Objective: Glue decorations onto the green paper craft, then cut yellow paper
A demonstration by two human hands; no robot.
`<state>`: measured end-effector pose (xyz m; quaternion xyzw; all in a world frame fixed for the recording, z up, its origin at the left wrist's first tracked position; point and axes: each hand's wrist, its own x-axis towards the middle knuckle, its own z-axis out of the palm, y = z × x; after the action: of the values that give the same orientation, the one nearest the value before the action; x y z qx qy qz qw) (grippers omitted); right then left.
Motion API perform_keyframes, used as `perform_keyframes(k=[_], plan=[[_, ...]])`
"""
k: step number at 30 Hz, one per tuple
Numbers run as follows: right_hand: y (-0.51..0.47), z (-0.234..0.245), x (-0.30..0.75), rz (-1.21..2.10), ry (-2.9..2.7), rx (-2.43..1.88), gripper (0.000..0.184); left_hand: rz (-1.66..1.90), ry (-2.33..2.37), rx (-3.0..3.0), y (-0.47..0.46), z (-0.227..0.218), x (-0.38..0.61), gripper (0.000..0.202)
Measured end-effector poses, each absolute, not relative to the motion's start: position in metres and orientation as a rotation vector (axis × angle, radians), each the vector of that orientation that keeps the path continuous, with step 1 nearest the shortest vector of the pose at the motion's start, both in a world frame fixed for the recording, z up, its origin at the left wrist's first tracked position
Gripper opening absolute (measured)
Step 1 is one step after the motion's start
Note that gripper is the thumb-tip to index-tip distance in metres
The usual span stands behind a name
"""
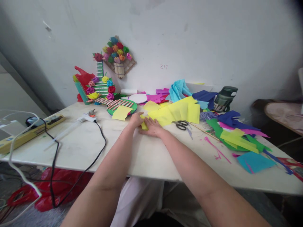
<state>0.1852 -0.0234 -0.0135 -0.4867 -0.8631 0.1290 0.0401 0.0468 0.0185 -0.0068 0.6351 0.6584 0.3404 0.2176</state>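
Observation:
A long strip of yellow crepe paper (175, 112) stretches across the middle of the table, with its near left end under my hands. My left hand (136, 119) is closed at that end, its thumb on the paper and its other fingers partly hidden. Beside it, my right hand (152, 127) lies flat with fingers stretched out, pressing the paper onto the table. A square of yellow crepe paper (121, 113) rests just left of my hands, over a green guitar-shaped craft (129, 104). Black-handled scissors (181, 125) lie right of my right hand, partly beneath the strip.
A glue gun (87, 117) with a black cord lies left, near a yellow power strip (54, 119). Colored crepe paper (178, 90) piles up at the back. A dark green bottle (226, 98) stands behind scraps at right. A paper-flower craft (119, 67) leans on the wall.

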Motion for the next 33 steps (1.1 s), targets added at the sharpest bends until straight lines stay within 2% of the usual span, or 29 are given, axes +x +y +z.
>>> perform_keyframes(k=[4, 13, 21, 29, 33], plan=[[-0.024, -0.013, 0.185, 0.422, -2.626, -1.506, 0.098, 0.872, 1.834, 1.648, 0.014, -0.002, 0.046, 0.058], [-0.021, -0.015, 0.186, 0.436, -2.62, -1.494, 0.101, 0.887, 1.723, 1.421, -0.003, 0.01, 0.05, 0.038], [-0.019, -0.016, 0.187, 0.428, -2.669, -1.474, 0.102, 0.737, 1.694, 1.394, -0.007, 0.013, 0.047, 0.034], [-0.02, -0.016, 0.186, 0.414, -2.685, -1.48, 0.098, 0.758, 1.55, 1.168, -0.003, 0.017, 0.043, 0.011], [-0.021, -0.015, 0.186, 0.414, -2.683, -1.484, 0.099, 0.757, 1.464, 1.156, -0.002, 0.016, 0.036, 0.009]])
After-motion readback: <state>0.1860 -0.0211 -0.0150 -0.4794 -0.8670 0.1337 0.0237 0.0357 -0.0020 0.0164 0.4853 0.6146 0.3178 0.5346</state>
